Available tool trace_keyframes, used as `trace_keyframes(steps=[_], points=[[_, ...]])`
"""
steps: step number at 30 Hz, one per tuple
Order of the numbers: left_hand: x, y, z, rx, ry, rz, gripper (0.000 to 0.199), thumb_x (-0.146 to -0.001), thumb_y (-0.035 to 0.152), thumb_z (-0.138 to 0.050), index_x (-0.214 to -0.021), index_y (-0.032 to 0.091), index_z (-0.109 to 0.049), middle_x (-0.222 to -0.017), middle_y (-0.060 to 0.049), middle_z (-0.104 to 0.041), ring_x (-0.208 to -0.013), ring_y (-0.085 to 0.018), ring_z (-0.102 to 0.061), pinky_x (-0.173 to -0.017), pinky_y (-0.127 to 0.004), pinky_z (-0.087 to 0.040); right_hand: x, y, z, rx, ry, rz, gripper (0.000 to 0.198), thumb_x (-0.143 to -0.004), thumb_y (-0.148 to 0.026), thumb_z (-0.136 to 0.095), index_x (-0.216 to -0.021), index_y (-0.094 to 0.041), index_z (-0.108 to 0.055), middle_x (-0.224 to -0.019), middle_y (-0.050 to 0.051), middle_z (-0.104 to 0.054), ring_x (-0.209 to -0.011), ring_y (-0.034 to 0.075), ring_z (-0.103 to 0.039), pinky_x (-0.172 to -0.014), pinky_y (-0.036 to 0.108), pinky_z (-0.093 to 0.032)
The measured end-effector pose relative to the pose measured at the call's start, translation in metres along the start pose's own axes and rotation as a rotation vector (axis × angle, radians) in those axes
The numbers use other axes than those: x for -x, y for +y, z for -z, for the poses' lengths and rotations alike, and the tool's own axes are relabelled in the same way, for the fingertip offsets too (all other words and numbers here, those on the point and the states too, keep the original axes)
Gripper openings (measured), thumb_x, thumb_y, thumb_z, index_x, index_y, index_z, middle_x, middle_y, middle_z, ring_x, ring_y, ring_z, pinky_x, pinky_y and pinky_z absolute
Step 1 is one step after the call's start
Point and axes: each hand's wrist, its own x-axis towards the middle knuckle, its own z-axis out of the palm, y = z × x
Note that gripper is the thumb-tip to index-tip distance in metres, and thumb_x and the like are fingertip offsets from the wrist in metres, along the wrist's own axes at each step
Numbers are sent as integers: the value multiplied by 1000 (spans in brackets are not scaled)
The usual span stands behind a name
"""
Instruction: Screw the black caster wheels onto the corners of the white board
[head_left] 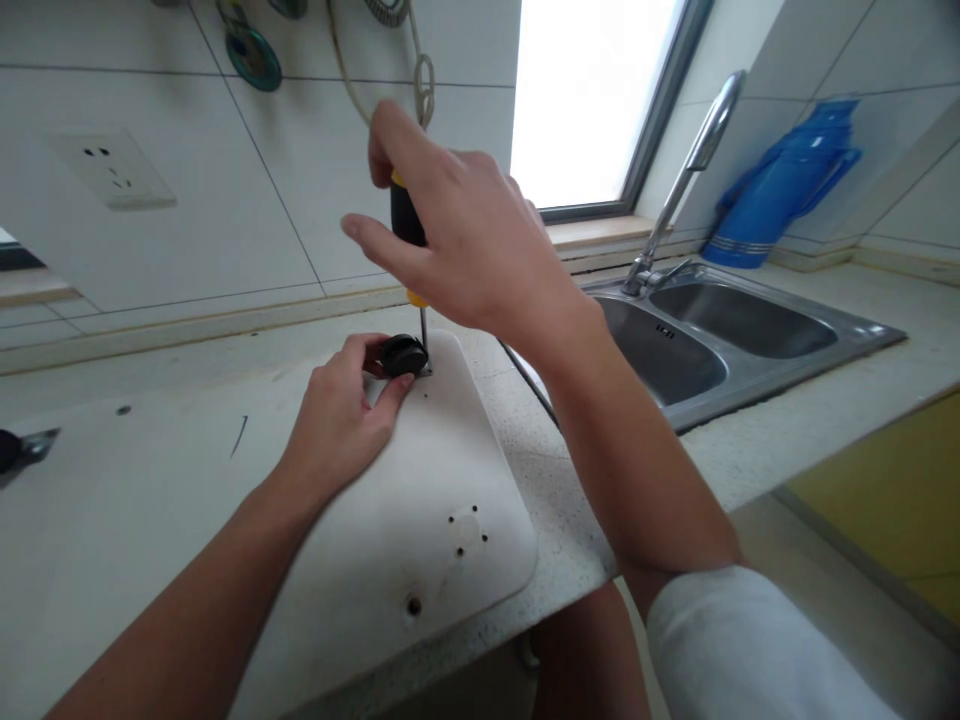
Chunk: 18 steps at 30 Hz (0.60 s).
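Head view: left hand [345, 400] pinches the black caster [403, 357] at the white board's [352, 590] far right corner. Right hand [472, 235] grips the screwdriver [406, 218] from above, thumb sticking out; shaft drops just beside the wheel, tip contact unclear. Counter [566, 490] strip separates board's right edge from sink [694, 408]; narrower strip along near edge. Roomy leftward, second caster [34, 448] far left.
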Motion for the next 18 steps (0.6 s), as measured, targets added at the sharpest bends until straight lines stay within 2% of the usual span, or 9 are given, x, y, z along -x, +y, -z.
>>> trace_keyframes(steps=[2,3,5,7,9,12,14,16,18], points=[[0,0,-1,11,-5,-3,41,-96,37,-73,-134,24,-66,-115,-8,-82,-78,-24,-70,-86,-44,-59,1,1,0,-139,-18,106,17,-110,-25,-55,-127,-28,-53,-116,2,-71,-93,19,-61,-83,33,-42],[0,-1,-1,20,-7,-9,40,-96,36,-73,-134,24,-65,-116,-8,-82,-84,-26,-72,-90,-46,-60,2,1,0,-145,-15,107,18,-110,-24,-54,-127,-28,-53,-112,1,-71,-90,18,-61,-82,33,-41],[0,-3,-2,39,-9,-23,39,-97,34,-73,-133,23,-65,-117,-9,-82,-95,-29,-75,-95,-48,-59,2,1,4,-60,16,26,18,-110,-36,-62,-123,-26,-55,-97,2,-70,-84,20,-60,-78,33,-39],[-1,-5,-4,51,-12,-31,38,-97,33,-72,-133,22,-64,-116,-10,-82,-100,-31,-75,-98,-50,-59,1,1,11,35,109,-68,31,-105,-53,-71,-113,-26,-59,-85,2,-66,-79,21,-59,-74,33,-36],[-2,-7,-5,47,-18,-46,38,-99,31,-71,-135,22,-64,-117,-11,-81,-101,-32,-75,-99,-51,-58,2,2,20,33,297,-100,38,-104,-61,-71,-102,-25,-59,-82,2,-64,-77,19,-58,-74,33,-38],[-2,-8,-7,11,-26,-99,39,-102,29,-67,-139,20,-64,-122,-13,-80,-108,-35,-75,-104,-54,-55,17,11,24,-127,692,-130,42,-103,-64,-71,-91,-25,-59,-82,-1,-59,-77,16,-56,-77,33,-45],[-2,-7,-7,-18,-24,-120,39,-103,29,-65,-141,20,-64,-124,-15,-80,-113,-37,-74,-105,-55,-54,40,19,13,-394,873,-301,41,-94,-60,-82,-89,-25,-62,-84,-2,-59,-76,15,-59,-73,31,-52],[-1,-6,-6,-35,-22,-121,37,-104,30,-64,-140,21,-65,-123,-15,-80,-113,-37,-74,-105,-54,-54,72,26,-11,-506,901,-467,44,-91,-65,-80,-94,-24,-64,-85,-2,-61,-72,15,-63,-66,33,-57],[-2,-6,-5,-43,-28,-126,36,-105,31,-62,-140,21,-65,-124,-15,-81,-115,-38,-73,-105,-54,-53,108,29,-40,-569,903,-599,52,-85,-68,-85,-95,-22,-64,-87,0,-66,-73,17,-67,-69,36,-62]])
